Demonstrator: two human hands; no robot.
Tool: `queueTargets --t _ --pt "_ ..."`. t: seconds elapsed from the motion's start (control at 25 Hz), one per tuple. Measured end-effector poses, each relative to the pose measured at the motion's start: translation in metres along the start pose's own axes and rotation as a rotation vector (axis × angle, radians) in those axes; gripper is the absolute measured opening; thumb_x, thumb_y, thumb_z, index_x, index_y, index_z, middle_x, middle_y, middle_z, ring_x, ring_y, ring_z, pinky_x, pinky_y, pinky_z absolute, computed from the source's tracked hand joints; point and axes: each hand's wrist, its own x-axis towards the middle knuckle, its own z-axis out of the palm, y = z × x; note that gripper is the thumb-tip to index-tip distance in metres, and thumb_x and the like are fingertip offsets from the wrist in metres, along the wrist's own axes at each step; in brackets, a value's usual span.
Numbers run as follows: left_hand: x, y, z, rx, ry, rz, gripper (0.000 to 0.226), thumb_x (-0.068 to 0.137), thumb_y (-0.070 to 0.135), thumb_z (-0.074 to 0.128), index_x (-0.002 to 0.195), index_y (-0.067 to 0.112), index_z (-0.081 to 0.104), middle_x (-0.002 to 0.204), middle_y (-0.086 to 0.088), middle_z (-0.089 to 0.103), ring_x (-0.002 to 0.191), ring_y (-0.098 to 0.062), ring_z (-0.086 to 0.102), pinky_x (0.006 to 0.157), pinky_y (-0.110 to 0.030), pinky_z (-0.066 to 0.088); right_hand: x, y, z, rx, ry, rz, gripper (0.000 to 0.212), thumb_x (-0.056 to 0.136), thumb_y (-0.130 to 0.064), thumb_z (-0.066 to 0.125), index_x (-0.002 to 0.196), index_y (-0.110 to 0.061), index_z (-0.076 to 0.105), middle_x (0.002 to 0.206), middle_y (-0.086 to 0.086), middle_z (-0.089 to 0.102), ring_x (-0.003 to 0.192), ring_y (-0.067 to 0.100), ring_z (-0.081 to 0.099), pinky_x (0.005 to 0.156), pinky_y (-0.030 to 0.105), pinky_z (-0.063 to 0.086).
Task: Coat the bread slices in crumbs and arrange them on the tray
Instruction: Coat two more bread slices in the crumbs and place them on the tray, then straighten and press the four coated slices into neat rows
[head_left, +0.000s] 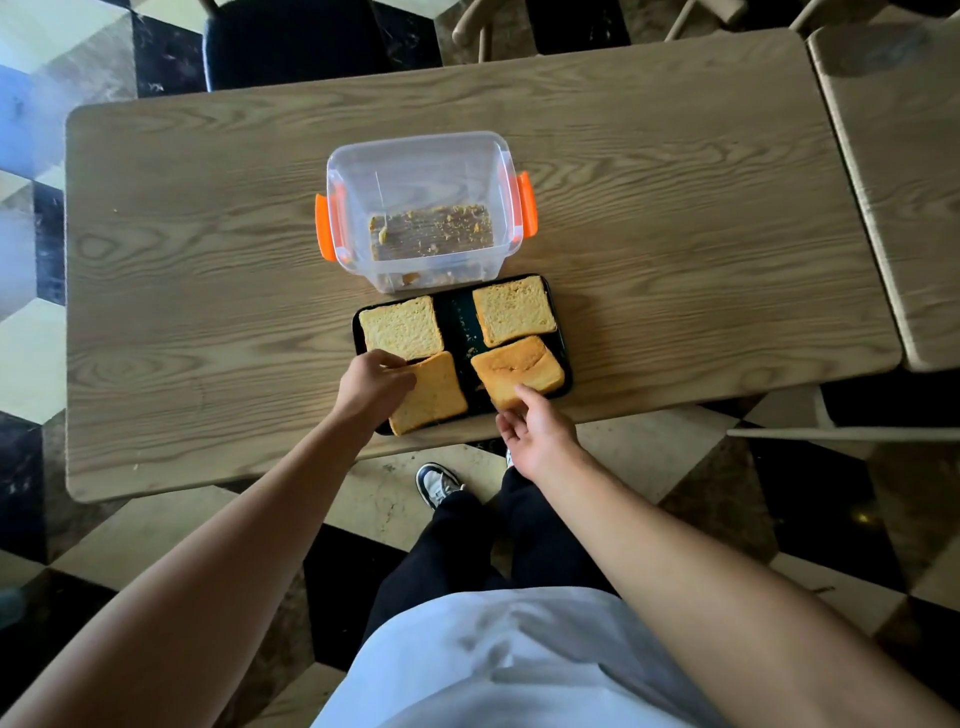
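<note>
A black tray sits at the near edge of the wooden table and carries several crumb-coated bread slices. Two paler slices lie at the back, one on the left and one on the right. My left hand grips the left edge of the near-left slice, which overlaps the back-left one. My right hand has its fingers apart, fingertips touching the near corner of the darker near-right slice. Behind the tray stands a clear plastic box with orange clips, holding only scattered crumbs.
The tray lies close to the table's near edge. A second table stands to the right, with chairs beyond the far side. My legs and shoe are on the checkered floor below.
</note>
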Motion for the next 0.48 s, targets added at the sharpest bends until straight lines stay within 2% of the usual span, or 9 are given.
queueTargets --t 0.04,0.12,0.24,0.36,0.48 --pt "-0.001 0.0 0.0 0.034 0.024 -0.001 0.027 0.071 0.016 0.067 0.098 0.02 0.068 0.077 0.001 0.068 0.062 -0.015 0.061 0.052 -0.022 0.045 0.0 0.0 0.001 -0.108 -0.013 -0.023 0.014 0.09 -0.018 0.069 0.097 -0.009 0.062 0.096 0.012 0.07 0.082 0.021 0.067 0.063 0.028 0.052" --pt "-0.002 0.001 0.0 0.134 0.063 0.039 0.043 0.072 0.017 0.067 0.115 0.018 0.062 0.099 -0.004 0.068 0.081 -0.022 0.065 0.066 -0.028 0.051 -0.001 -0.001 0.002 -0.336 -0.037 -0.064 0.011 0.093 -0.022 0.065 0.094 -0.011 0.062 0.095 0.014 0.074 0.077 0.024 0.071 0.059 0.029 0.053" --pt "-0.005 0.0 0.002 0.286 0.072 0.137 0.054 0.075 0.015 0.066 0.128 0.015 0.054 0.121 -0.012 0.054 0.112 -0.03 0.053 0.088 -0.033 0.043 -0.002 -0.014 -0.002 -0.617 -0.04 -0.095 0.016 0.095 -0.028 0.06 0.096 -0.012 0.061 0.089 0.015 0.077 0.066 0.024 0.071 0.052 0.026 0.048" --pt "-0.01 -0.001 0.004 0.402 0.05 0.185 0.06 0.076 0.014 0.064 0.134 0.015 0.048 0.127 -0.016 0.047 0.12 -0.033 0.044 0.097 -0.039 0.041 0.001 -0.026 -0.007 -0.906 -0.011 -0.132 0.026 0.093 -0.03 0.056 0.098 -0.006 0.062 0.078 0.013 0.077 0.051 0.017 0.064 0.044 0.023 0.041" --pt "-0.017 -0.007 0.004 0.588 0.071 0.275 0.059 0.077 0.021 0.065 0.133 0.013 0.047 0.128 -0.019 0.048 0.117 -0.037 0.042 0.095 -0.045 0.044 0.003 -0.029 -0.012 -1.202 -0.053 -0.174 0.029 0.088 -0.029 0.056 0.093 -0.002 0.065 0.064 0.008 0.074 0.042 0.013 0.054 0.039 0.021 0.032"
